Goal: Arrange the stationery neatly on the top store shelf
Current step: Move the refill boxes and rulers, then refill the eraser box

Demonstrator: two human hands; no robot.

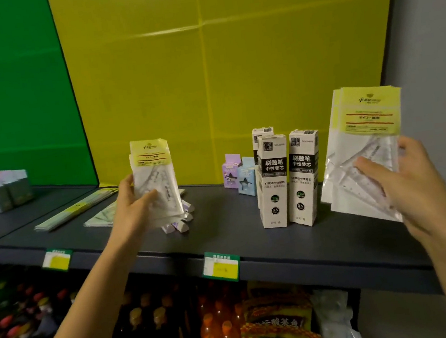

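Head view: each grip closed around upright ruler packets, left hand [136,204], right hand [394,176].

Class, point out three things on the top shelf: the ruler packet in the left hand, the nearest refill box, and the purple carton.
ruler packet [153,174], head view, yellow label area
refill box [273,182], head view, front face
purple carton [230,172], head view, front face

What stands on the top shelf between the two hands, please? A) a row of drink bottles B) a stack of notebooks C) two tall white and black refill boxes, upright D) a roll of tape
C: the two refill boxes stand upright on the top shelf, between the left hand and the right hand, each of which holds ruler packs.
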